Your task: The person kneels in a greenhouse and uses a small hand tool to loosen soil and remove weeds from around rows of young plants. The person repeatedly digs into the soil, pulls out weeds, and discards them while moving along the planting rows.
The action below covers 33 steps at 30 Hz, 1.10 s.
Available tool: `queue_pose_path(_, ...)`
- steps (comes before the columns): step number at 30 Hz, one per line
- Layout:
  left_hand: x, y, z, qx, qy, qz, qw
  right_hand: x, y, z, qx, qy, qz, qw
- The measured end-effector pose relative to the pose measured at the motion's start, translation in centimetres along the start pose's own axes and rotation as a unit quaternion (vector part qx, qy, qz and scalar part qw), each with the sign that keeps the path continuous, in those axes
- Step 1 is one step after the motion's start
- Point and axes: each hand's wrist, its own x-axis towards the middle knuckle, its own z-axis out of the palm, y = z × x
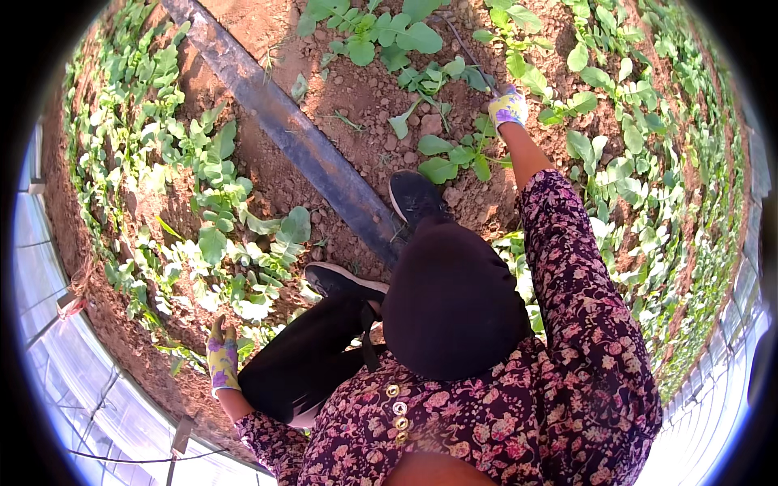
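Note:
My right hand (508,110), in a yellow and purple flowered glove, is closed on the end of a thin dark rod (467,50) that runs up and left over the soil among green leafy plants. What the rod's far end is, I cannot tell. A small leafy plant (463,154) grows just below and left of that hand. My left hand (223,358), gloved alike, hangs beside my bent knee at the lower left, fingers apart and with nothing seen in it, near low leaves at the bed's edge.
A long flat dark strip (292,127) crosses the soil diagonally to my shoes (418,195). Rows of leafy plants (632,140) stand on the right, and more plants (213,176) on the left. Translucent sheeting on a frame (79,364) borders the ground at the lower left.

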Motion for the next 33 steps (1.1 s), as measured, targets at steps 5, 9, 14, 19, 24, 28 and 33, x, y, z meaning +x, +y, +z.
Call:
queue_pose_path(5,0.7,1.5,0.5,0.056,-0.02,-0.017,0.998,0.2,4.0,1.3,-0.058,-0.112,-0.019,0.992)
queue_pose_path(9,1.2,-2.0,0.3,0.071,0.01,0.001,0.997,-1.3,2.5,0.6,-0.082,-0.152,-0.011,0.985)
queue_pose_path(14,0.8,-1.2,0.7,0.096,0.023,0.049,0.994,-2.7,3.0,-0.1,0.033,-0.112,-0.048,0.992)
queue_pose_path(19,-0.2,2.5,1.0,0.104,0.0,-0.06,0.993,-3.3,1.8,-1.6,0.095,-0.089,-0.061,0.99)
queue_pose_path(24,0.6,1.0,0.9,0.088,0.014,-0.009,0.996,-1.7,-1.3,-3.5,0.073,-0.061,-0.053,0.994)
queue_pose_path(28,1.9,-0.4,0.8,0.105,0.027,0.047,0.993,-0.5,-1.7,-2.6,0.036,-0.1,-0.047,0.993)
queue_pose_path(33,1.3,1.5,1.1,0.129,0.06,0.098,0.985,-3.5,2.4,-2.0,0.049,-0.121,-0.055,0.99)
